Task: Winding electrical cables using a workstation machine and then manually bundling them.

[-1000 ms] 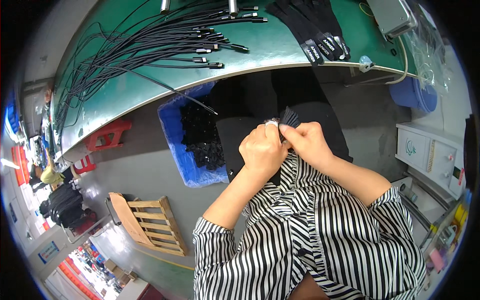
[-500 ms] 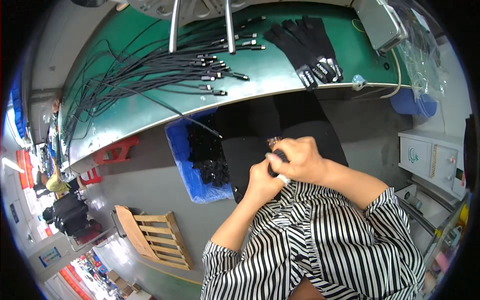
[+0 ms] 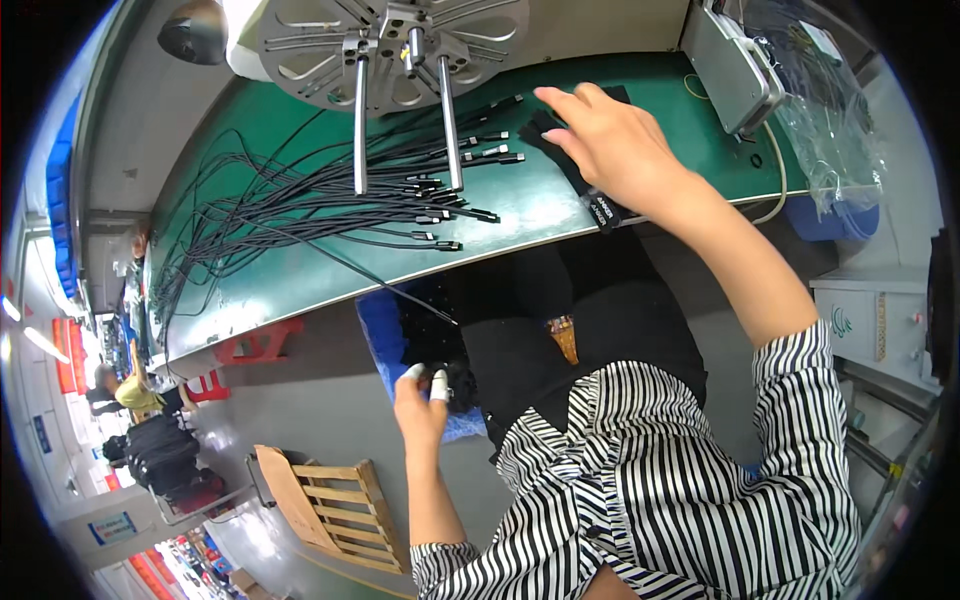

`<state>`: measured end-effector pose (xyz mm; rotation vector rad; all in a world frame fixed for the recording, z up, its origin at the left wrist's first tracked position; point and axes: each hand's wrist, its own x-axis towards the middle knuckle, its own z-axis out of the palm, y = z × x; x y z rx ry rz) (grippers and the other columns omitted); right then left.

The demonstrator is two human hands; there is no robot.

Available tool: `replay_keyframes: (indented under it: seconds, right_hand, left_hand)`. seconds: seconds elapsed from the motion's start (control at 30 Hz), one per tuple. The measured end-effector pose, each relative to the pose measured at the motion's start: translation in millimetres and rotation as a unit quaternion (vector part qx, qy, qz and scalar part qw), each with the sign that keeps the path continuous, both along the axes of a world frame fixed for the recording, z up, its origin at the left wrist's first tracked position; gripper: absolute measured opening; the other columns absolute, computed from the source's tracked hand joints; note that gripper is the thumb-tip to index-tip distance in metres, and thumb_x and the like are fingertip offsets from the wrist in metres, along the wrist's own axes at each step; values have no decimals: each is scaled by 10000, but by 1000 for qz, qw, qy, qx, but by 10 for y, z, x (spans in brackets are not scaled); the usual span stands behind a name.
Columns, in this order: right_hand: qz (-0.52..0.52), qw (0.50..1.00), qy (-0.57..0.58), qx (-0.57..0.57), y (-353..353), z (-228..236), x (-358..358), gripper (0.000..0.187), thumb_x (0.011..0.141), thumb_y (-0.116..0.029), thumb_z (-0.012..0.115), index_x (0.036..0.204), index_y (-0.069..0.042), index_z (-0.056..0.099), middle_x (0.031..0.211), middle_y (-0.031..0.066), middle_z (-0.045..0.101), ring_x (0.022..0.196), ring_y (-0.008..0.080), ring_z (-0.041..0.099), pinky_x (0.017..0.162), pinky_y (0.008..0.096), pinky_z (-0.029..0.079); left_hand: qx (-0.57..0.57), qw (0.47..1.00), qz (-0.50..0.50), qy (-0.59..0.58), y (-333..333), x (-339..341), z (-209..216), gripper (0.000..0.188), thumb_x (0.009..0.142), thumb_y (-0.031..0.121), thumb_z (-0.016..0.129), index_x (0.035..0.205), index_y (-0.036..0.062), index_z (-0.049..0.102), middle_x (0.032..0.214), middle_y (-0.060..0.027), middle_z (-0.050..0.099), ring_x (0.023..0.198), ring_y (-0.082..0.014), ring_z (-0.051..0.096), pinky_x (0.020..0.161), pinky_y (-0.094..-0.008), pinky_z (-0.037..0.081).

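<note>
My left hand (image 3: 422, 408), with white covers on its fingertips, is over the near end of the blue-lined bin (image 3: 380, 325). Its fingers curve round a small black bundle (image 3: 428, 380), which blends into the dark bundles (image 3: 462, 385) in the bin. My right hand (image 3: 615, 145) reaches over the green bench, fingers apart and holding nothing. Beneath it lie flat black fabric straps (image 3: 570, 165) with printed ends, partly hidden by the hand. To the left of the straps spread many black cables (image 3: 290, 195) with metal plugs; one cable hangs over the bench edge.
Above the cables, two metal rods (image 3: 452, 130) project from a round slotted metal disc (image 3: 300, 50). A grey metal box (image 3: 735, 75) and clear plastic bags (image 3: 830, 120) are at the right. A wooden pallet (image 3: 345, 505) and red stools (image 3: 260, 342) stand on the floor at left.
My hands, together on a black roll at my lap before, are now apart. The left has moved left to the bin with a black bundle; the right has gone up to the straps and opened.
</note>
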<state>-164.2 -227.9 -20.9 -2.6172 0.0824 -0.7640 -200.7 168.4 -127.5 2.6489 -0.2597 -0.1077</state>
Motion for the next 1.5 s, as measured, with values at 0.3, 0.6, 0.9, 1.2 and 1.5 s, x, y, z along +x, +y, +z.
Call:
replay_keyframes:
  seconds: [0.3, 0.6, 0.9, 1.2, 1.5]
  right_hand:
    - [69, 990, -64, -103, -219, -236, 192, 163, 772, -70, 677, 926, -45, 627, 757, 110, 603, 623, 301, 617, 551, 378, 502]
    - [112, 973, -185, -76, -80, -70, -319, 163, 698, -19, 674, 848, -54, 623, 829, 68, 558, 706, 235, 594, 614, 337, 482]
    - [79, 985, -151, 22, -119, -154, -388, 161, 683, -1, 689, 826, -44, 628, 886, 81, 577, 775, 255, 598, 674, 343, 489]
    - [166, 900, -276, 292, 52, 453, -1006, 228, 812, 112, 567, 998, -19, 585, 880, 158, 644, 786, 223, 589, 664, 317, 462]
    - [156, 874, -211, 409, 36, 384, -1374, 516, 868, -287, 644, 1253, 34, 522, 830, 75, 549, 691, 144, 483, 612, 245, 349]
  left_hand:
    - [-247, 946, -208, -24, -1066, 130, 590, 140, 834, 18, 652, 972, -4, 636, 852, -70, 611, 717, -137, 608, 645, -259, 497]
    - [-641, 693, -280, 171, -2444, 760, 844, 425, 985, 192, 400, 1366, 8, 355, 1300, -186, 490, 1221, -282, 484, 1067, -405, 321]
    - [-547, 752, -308, 203, -2721, 854, 688, 486, 1018, 343, 304, 1320, -23, 408, 1187, -200, 564, 1126, -257, 568, 970, -324, 417]
    - [-456, 823, -308, 143, -2595, 966, 715, 504, 1016, 342, 290, 1321, -41, 409, 1221, -193, 549, 1167, -268, 541, 1017, -327, 373]
    - [-334, 784, -395, -345, -1741, 712, 914, 364, 729, -18, 551, 1083, 2, 632, 1101, -160, 628, 970, -280, 598, 849, -370, 468]
